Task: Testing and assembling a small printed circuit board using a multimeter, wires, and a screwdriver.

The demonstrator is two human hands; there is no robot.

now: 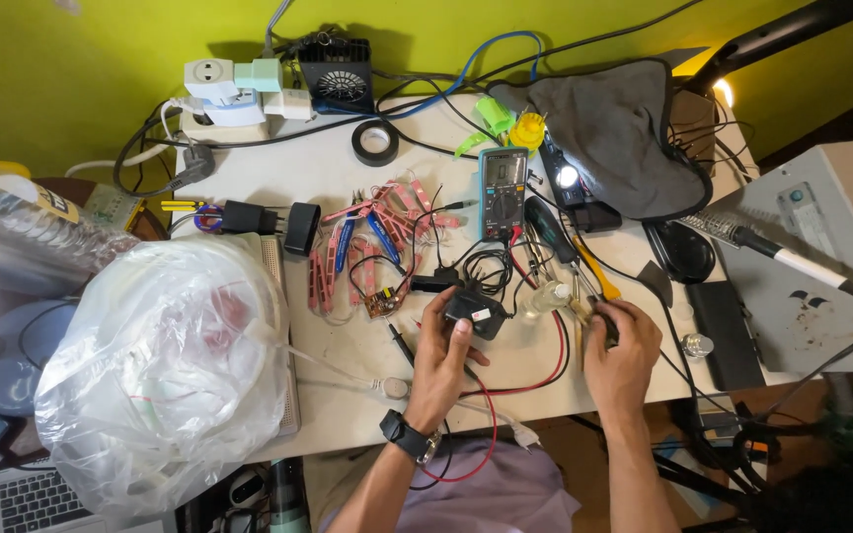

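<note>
Head view: the left hand has its grip clamped on a small black adapter, held just above the white worktop near its front edge, with the fingers curled over the adapter's near side. The adapter lies up and slightly right of the palm, its long axis slanting from upper left to lower right — roughly toward the other hand. The right hand sits just to the right, fingers closed together on a thin dark tool; what kind of tool, I cannot tell, since the fingers hide most of it. The two hands are near each other but apart, and the left is the one on the adapter. A small clear bottle stands between them, a little farther back. Red wire loops across the worktop under both wrists. Behind the adapter lies a multimeter — upright in the picture — and left of it a heap of pink strips. A large clear plastic bag fills the left side.
</note>
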